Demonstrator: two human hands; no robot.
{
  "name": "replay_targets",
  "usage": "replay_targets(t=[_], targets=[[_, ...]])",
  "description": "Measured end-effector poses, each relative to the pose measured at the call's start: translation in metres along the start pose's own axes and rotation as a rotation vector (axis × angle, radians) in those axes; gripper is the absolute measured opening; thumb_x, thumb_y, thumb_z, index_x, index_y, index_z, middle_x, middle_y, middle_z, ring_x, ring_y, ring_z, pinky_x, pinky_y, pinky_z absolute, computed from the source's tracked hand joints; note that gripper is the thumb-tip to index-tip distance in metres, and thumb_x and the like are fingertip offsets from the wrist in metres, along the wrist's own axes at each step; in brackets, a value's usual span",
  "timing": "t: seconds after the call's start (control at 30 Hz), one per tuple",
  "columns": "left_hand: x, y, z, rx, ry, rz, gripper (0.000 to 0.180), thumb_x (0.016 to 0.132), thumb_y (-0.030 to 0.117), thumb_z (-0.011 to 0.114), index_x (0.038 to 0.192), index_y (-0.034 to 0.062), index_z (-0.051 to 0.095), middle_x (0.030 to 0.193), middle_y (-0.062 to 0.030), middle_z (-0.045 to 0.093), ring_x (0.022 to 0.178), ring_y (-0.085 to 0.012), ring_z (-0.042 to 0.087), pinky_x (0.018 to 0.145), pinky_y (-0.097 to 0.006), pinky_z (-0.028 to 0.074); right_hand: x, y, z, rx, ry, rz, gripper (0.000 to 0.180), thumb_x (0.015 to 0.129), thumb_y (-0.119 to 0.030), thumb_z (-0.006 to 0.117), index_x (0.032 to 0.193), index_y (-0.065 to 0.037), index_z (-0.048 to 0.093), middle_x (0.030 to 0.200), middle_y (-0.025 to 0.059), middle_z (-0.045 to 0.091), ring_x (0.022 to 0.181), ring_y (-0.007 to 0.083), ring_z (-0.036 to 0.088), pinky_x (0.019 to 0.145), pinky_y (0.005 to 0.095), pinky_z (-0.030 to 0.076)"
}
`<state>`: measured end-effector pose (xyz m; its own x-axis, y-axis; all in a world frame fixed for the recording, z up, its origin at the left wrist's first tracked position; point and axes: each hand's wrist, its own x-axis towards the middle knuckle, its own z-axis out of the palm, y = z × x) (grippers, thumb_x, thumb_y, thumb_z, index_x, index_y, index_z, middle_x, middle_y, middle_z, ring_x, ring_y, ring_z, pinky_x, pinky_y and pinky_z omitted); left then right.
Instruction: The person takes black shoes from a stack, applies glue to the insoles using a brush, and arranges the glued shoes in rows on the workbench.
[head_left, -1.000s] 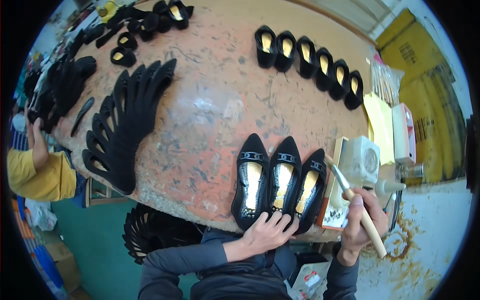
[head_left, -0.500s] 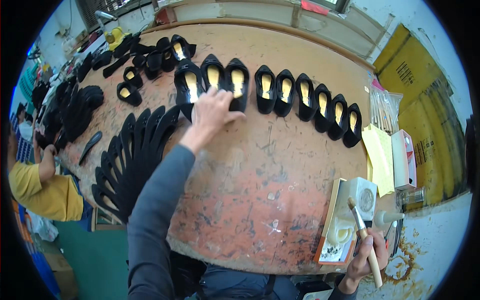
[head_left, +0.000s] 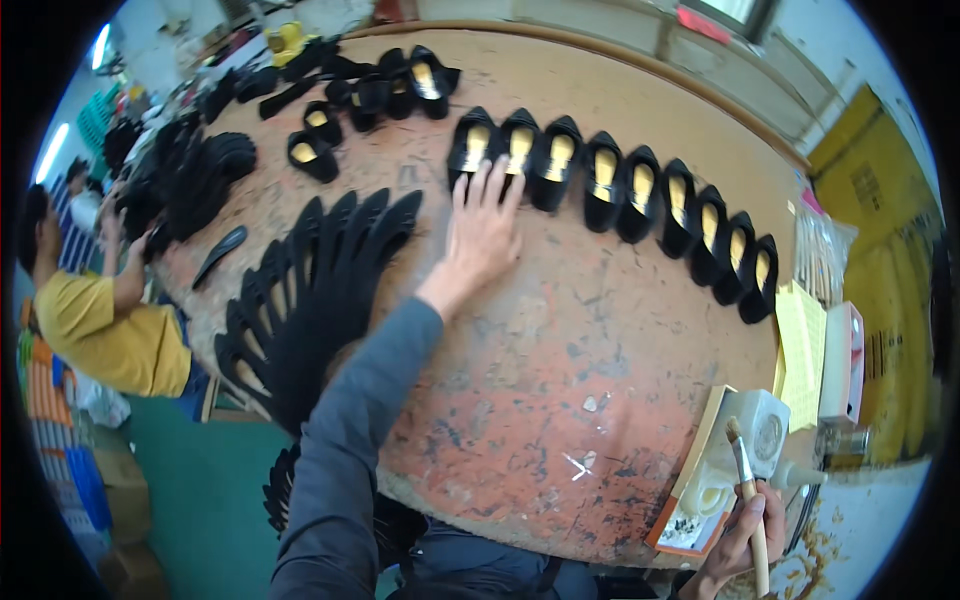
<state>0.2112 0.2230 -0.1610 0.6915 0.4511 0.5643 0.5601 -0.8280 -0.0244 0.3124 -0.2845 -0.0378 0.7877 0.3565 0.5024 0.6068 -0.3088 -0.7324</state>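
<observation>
- One large worktable (head_left: 540, 370) is seen across the middle of the frame. A change has just been made on it: three black shoes (head_left: 518, 138), seen at the near edge one second ago, are now stood in the upper middle of the frame. By this, it may be judged, the batch has been put aside and the near part has been given back to the work.
- Bare tabletop is left between the palm and the near edge, which is curved along the lower middle of the frame.
- A fan of black shoes (head_left: 335, 300) is laid left of centre; the open room is limited by it on that side.
- A row of nine shoes (head_left: 640, 195) is formed from the upper middle to the right, toes turned to the far edge; its left end is made by the three.
- A tray (head_left: 693, 468) is placed at the lower right, and the room is bounded by it there.
- The left hand (head_left: 483, 230) is held at the heels of the leftmost shoes, fingers stretched and slightly spread; nothing is seen gripped, and whether the heels are touched cannot be told.
- The right hand (head_left: 740, 545) is closed around the handle of a brush (head_left: 743, 468), bristles upward.
- Small white scraps (head_left: 580, 466) are left on the bare part, lower middle.
</observation>
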Motion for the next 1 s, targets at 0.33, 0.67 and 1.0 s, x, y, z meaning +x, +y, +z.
replay_targets(t=[0.33, 0.67, 1.0], targets=[[-0.146, -0.091, -0.143, 0.162, -0.095, -0.608, 0.034, 0.090, 0.000, 0.066, 0.120, 0.0059, 0.079, 0.108, -0.0245, 0.078, 0.099, -0.0433, 0.078, 0.085, -0.053, 0.064, -0.023, 0.001, -0.033, 0.060, -0.025, -0.160, 0.029, 0.110, -0.018, 0.067, 0.111, 0.011, 0.074, 0.088, 0.0154, 0.074, 0.063, 0.0145, 0.057, 0.057, 0.0296, 0.045], [-0.133, 0.013, -0.166, -0.220, -0.053, -0.215, 0.022, 0.090, 0.004, 0.067, 0.110, 0.0008, 0.076, 0.117, -0.0193, 0.068, 0.110, -0.0396, 0.068, 0.091, -0.051, 0.059, -0.036, 0.021, -0.069, -0.177, 0.006, -0.602, 0.012, 0.102, 0.002, 0.077, 0.111, 0.009, 0.074, 0.101, 0.0191, 0.078, 0.079, 0.0268, 0.077, 0.069, 0.0358, 0.067], [-0.121, 0.142, -0.156, -0.149, -0.347, -0.302, 0.047, 0.093, 0.030, 0.077, 0.127, -0.0019, 0.072, 0.132, -0.0271, 0.068, 0.120, -0.0417, 0.067, 0.098, -0.059, 0.054, -0.051, -0.001, -0.059, 0.044, 0.014, -0.224, 0.027, 0.110, -0.014, 0.072, 0.116, 0.012, 0.076, 0.100, 0.0204, 0.081, 0.082, 0.0266, 0.076, 0.072, 0.0355, 0.064]])
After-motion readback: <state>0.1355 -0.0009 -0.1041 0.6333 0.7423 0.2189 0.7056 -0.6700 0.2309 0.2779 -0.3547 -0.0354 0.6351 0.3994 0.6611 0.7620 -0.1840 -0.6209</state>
